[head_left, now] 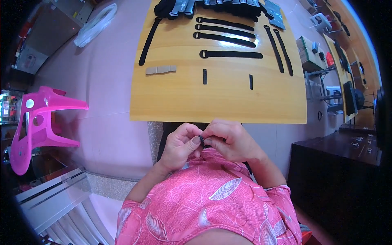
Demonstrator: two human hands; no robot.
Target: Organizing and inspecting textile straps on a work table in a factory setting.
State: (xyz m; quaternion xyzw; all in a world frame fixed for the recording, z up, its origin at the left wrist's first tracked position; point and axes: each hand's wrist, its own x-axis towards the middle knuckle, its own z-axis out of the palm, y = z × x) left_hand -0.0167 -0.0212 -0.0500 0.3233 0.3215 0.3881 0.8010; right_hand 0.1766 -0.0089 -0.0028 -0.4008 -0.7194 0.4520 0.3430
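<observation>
Just off the near edge of the wooden table (220, 108), my left hand (179, 146) and my right hand (228, 141) meet in front of my body. Both are closed, with thumbs and fingertips pinched on a small black strap (201, 141). Most of that strap is hidden by the fingers. On the tabletop lie several flat black straps, each with a loop at one end, among them a crosswise strap (232, 54) in the middle and a slanted strap (150, 42) at the left.
Two short black strips, a left one (205, 76) and a right one (251, 81), lie near a beige folded strip (161, 70). A pile of black straps with grey bands (228, 3) sits at the far edge beside a grey packet (274, 15). A pink stool (41, 118) lies tipped at left; a dark cabinet (335, 149) stands right.
</observation>
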